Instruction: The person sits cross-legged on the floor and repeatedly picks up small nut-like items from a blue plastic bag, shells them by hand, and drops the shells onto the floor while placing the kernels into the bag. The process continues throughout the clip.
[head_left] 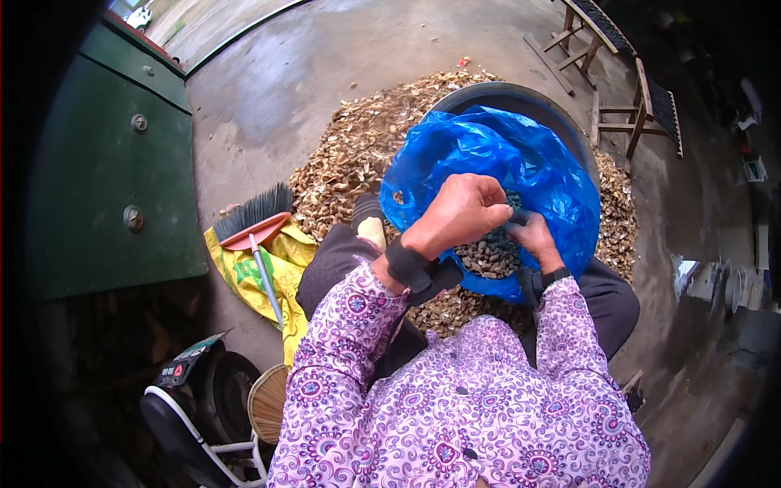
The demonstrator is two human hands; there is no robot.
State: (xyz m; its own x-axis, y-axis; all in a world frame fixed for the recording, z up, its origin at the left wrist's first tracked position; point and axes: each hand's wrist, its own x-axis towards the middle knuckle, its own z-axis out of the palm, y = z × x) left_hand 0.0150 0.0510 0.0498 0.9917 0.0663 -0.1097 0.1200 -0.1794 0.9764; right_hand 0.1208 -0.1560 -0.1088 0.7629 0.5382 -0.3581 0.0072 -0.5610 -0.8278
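Note:
My left hand point(465, 208) is closed, its thumb and fingers pinched over the blue plastic bag point(480, 134). What it pinches is too small to make out. Close beside it, lower and to the right, my right hand point(535, 237) has its fingers drawn together, and their contents are hidden too. The bag lies spread inside a wide grey basin point(572, 130) between my knees. Beneath my hands, the bag holds a pile of small nuts in their shells point(492, 256), which look like peanuts.
Tan empty shells point(342, 154) are heaped on the floor around the basin. At left, a broom point(256, 232) rests on a yellow sack point(285, 264) near a green metal door point(122, 179). Wooden-framed stools point(639, 114) stand at far right; a scale-like device point(191, 362) is at near left.

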